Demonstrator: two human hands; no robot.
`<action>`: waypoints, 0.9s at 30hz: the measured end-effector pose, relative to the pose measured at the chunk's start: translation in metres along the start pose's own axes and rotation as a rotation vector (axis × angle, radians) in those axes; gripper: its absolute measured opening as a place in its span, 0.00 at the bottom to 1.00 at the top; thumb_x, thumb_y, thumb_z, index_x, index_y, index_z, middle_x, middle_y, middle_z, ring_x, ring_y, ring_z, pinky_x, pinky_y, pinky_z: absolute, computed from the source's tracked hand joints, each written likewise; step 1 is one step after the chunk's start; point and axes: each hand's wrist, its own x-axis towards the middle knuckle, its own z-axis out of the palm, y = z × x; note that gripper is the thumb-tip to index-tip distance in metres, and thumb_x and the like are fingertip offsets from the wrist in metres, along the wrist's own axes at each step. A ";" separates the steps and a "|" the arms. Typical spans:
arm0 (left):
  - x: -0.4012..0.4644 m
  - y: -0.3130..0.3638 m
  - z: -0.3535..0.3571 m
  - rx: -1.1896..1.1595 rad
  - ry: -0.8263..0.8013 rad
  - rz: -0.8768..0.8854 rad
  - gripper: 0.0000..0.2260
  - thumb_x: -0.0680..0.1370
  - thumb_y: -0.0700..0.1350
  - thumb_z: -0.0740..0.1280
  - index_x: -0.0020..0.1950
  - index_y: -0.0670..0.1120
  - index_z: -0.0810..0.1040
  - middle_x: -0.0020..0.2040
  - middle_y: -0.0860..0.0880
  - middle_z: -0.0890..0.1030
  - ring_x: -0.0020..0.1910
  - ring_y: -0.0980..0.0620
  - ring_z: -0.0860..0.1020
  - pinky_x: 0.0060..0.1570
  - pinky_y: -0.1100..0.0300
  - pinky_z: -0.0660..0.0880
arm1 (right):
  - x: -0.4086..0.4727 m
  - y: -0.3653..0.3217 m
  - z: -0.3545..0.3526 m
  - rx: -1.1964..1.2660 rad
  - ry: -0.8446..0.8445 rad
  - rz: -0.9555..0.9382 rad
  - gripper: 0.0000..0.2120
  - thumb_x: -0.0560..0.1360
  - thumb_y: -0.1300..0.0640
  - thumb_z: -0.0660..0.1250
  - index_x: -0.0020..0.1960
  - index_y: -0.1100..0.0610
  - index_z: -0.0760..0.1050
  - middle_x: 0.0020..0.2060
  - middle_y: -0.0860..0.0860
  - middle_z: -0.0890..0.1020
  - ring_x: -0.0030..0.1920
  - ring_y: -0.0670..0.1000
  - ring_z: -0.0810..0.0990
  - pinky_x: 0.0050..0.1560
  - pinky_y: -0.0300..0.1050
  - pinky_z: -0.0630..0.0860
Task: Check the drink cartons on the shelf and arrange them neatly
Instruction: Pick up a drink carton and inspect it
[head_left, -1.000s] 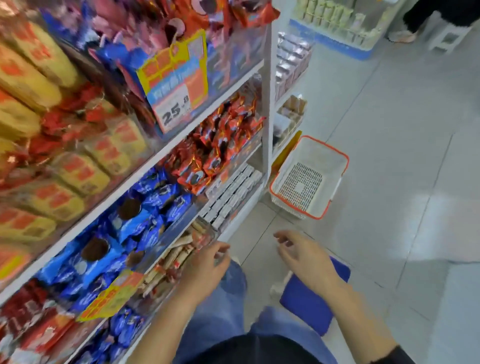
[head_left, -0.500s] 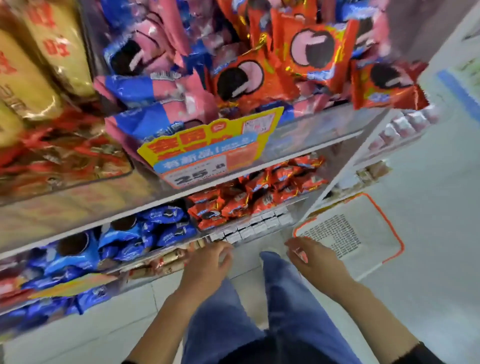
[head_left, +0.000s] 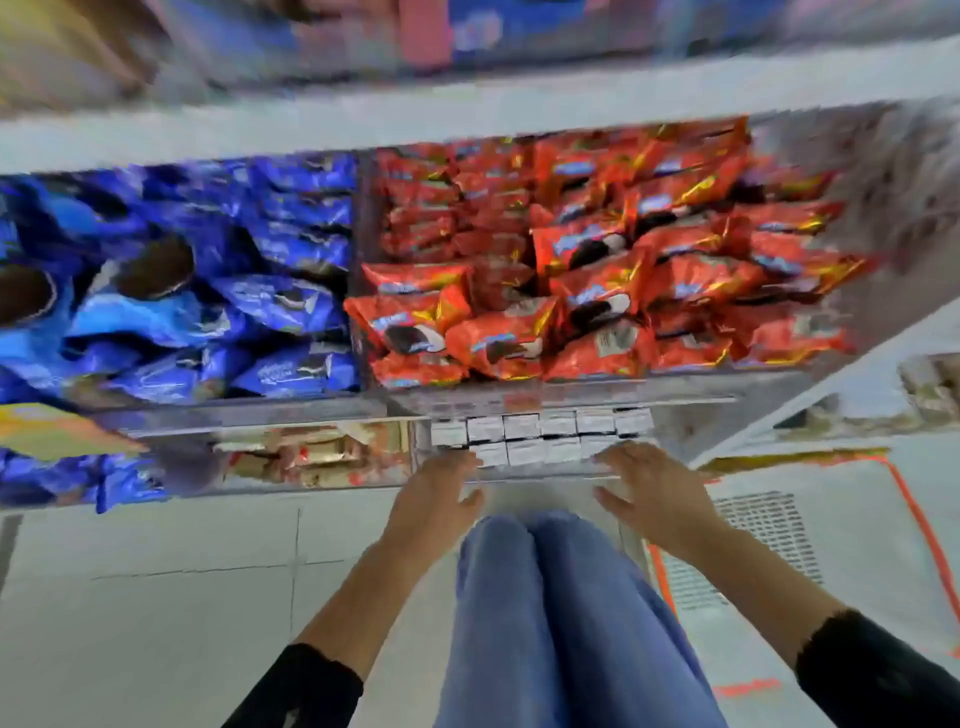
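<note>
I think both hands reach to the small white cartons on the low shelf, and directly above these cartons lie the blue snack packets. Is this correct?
Not quite. In the head view the left hand and right hand do reach the white cartons, but the packets directly above them are the red packets; the blue packets lie further left.

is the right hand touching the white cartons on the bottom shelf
Cannot tell. In the head view the right hand reaches the white cartons with straight fingers overlapping the front row's edge, but motion blur hides any contact or gap.
</note>
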 end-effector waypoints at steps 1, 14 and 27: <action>0.013 -0.010 0.019 0.043 0.005 0.042 0.20 0.79 0.51 0.64 0.71 0.50 0.70 0.68 0.49 0.74 0.67 0.50 0.70 0.63 0.63 0.64 | 0.012 0.006 0.022 -0.010 0.003 -0.018 0.20 0.77 0.44 0.61 0.67 0.46 0.70 0.64 0.45 0.75 0.64 0.49 0.72 0.60 0.44 0.70; 0.045 -0.039 0.128 0.461 0.750 0.524 0.07 0.67 0.39 0.78 0.42 0.40 0.84 0.35 0.45 0.83 0.33 0.47 0.82 0.37 0.61 0.70 | 0.045 0.059 0.143 -0.157 0.892 -0.383 0.10 0.68 0.56 0.77 0.45 0.60 0.81 0.39 0.56 0.82 0.37 0.59 0.81 0.39 0.51 0.78; 0.047 -0.033 0.136 0.467 0.679 0.375 0.09 0.66 0.30 0.73 0.43 0.39 0.77 0.37 0.42 0.79 0.38 0.40 0.78 0.36 0.55 0.70 | 0.047 0.039 0.131 -0.094 0.809 -0.165 0.11 0.70 0.50 0.73 0.39 0.57 0.77 0.36 0.53 0.79 0.39 0.57 0.78 0.35 0.43 0.66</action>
